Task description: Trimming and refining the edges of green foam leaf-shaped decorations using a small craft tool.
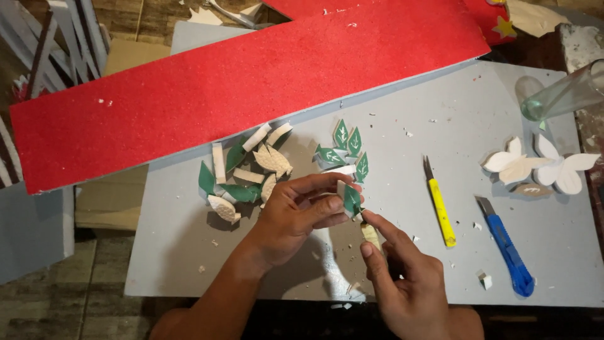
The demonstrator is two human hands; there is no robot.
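Green leaf cutout (351, 200) is pinched between thumb and fingers of the left hand (296, 217), a little above the grey tabletop (189, 252). The right hand (402, 277) is closed narrowly on a small beige scrap (370, 234), which looks like backing paper, and its forefinger touches the lower edge of the leaf.

As far as I can judge, the work is somewhere in the middle. Five finished-looking green leaves with white veins (345, 150) lie together just beyond the hands. To their left sits a mixed pile of green leaves, beige leaves and white strips (242, 173), and these seem not yet sorted. White petal shapes (541, 167) rest near the right edge.

For moving, the near edge of the tabletop is close under the wrists. A long red foam board (239, 88) covers the far-left part and overhangs the tabletop. A yellow utility knife (439, 204) and a blue utility knife (506, 249) lie to the right of the hands, near the right hand. A clear glass vase (566, 91) lies at the far right corner. Open room is mostly at the front left and between the two knives.
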